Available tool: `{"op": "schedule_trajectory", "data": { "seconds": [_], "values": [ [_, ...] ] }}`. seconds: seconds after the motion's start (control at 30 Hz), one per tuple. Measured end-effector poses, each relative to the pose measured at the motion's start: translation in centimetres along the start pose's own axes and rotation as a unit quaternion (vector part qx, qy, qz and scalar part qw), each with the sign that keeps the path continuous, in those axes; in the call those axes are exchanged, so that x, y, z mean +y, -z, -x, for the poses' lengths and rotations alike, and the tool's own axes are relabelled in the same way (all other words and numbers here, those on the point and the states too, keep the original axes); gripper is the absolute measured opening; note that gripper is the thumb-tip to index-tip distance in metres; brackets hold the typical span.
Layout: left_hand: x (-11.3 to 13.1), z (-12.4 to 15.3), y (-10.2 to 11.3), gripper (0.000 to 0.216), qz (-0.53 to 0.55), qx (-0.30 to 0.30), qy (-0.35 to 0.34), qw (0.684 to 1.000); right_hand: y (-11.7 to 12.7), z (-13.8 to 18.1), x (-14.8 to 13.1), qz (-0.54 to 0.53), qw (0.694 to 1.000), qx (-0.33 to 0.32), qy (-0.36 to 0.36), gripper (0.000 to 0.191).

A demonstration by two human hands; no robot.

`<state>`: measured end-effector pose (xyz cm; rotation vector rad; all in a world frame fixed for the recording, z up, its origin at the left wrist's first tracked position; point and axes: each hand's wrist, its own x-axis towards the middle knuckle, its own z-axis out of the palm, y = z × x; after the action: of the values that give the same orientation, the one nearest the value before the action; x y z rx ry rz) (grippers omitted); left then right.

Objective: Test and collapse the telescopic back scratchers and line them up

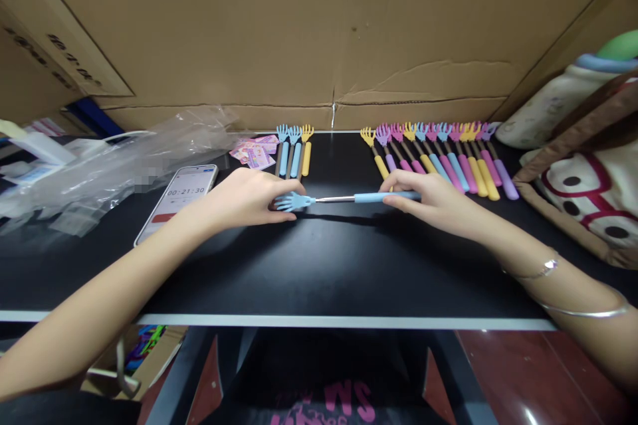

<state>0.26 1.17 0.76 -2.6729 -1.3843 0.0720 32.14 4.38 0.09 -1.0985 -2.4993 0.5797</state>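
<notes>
While the light blue back scratcher [366, 198] lies stretched level between two bare hands, just above the matte black table [319, 265], the left hand [254, 198] has its claw end: a narrow grip here, thumb below and forefinger above, pinched about the splayed plastic prongs. Over at the other end, the right hand [428, 200] has a close grip of its own, thumb and fingers on the smooth, round blue handle, and between them gleams a thin, shiny metal rod. Just beyond the right hand, what a line-up: a fanned row of back scratchers [457, 171] in yellow, purple, pink and blue, every one with a curled claw, a dark shaft and a rounded handle. Past the left hand stand out three more scratchers [295, 159], two blue and one yellow, side by side, with small glossy printed cards [259, 154] heaped next to them. Further left, crinkled clear plastic [159, 146] sprawls in soft folds, and near the left forearm lies a flat phone [187, 192] with rounded corners, its screen reading 00:21:30. Creased brown cardboard [319, 33] walls off the back; at the far right, a pale bottle [548, 99] leans behind a cloth bag [593, 192] with thick brown edging. On the right wrist, a slim silver bangle [588, 312] shines.
</notes>
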Motion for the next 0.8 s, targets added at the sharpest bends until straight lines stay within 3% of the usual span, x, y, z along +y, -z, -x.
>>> {"op": "schedule_trajectory", "data": {
  "seconds": [0.2, 0.8],
  "values": [
    [0.33, 0.03, 0.27, 0.031, 0.028, -0.037, -0.021, 0.999, -0.33, 0.08, 0.27, 0.062, 0.998, -0.01, -0.001, 0.027],
    [-0.15, 0.31, 0.65, 0.024, 0.094, -0.067, 0.006, 0.993, -0.6, 0.33, 0.28, 0.2, 0.977, -0.059, 0.047, 0.015]
  ]
}}
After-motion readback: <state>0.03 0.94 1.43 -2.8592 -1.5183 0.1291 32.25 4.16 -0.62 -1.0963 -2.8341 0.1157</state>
